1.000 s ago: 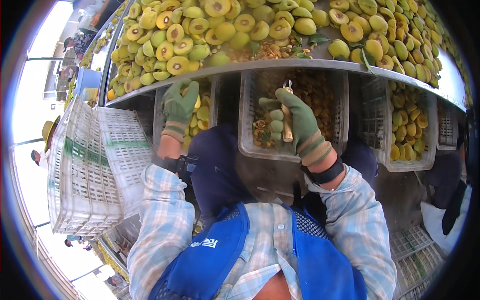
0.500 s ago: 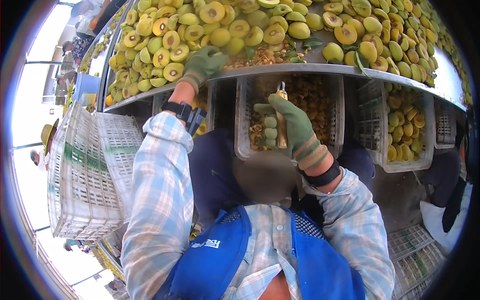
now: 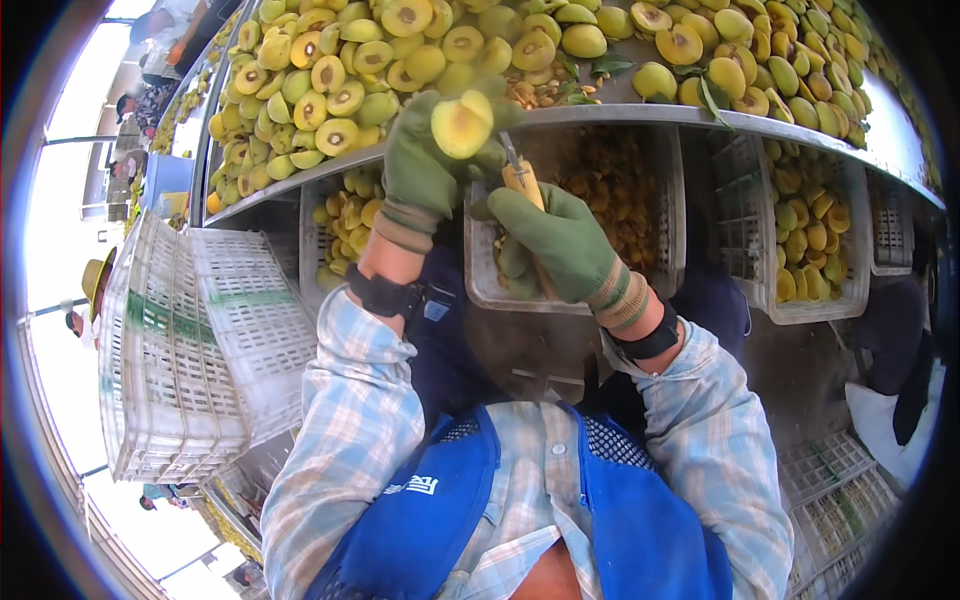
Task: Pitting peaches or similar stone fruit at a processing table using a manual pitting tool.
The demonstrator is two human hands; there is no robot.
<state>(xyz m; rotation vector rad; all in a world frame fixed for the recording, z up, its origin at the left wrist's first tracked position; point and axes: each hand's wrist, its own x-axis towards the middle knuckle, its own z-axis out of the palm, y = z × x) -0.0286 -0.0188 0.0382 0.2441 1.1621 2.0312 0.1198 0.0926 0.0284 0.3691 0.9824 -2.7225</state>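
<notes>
My left hand [image 3: 413, 170], in a green knitted glove, grips a halved yellow-green stone fruit [image 3: 462, 124], its cut face turned up. Close beside it, my gloved right hand [image 3: 566, 243] is closed round a small hand tool [image 3: 521, 182] with a wooden handle and a narrow metal tip. The tip points up toward the fruit half without clearly touching it. Both hands are over the near edge of a metal table [image 3: 640, 114], above a plastic crate [image 3: 677, 240] of dark orange-brown fruit pieces. Halved stone fruit [image 3: 330, 95] is heaped across the table.
Crates of fruit halves stand under the table at the left [image 3: 312, 235] and right [image 3: 858, 250]. Stacked white crates [image 3: 180, 350] lean at my left; more crates [image 3: 840, 500] lie low on the right. Other people [image 3: 150, 95] are at the far left.
My left hand has come from the heap toward the middle, now with a fruit half in it. My right hand has moved slightly left, tilting the tool toward the fruit.
</notes>
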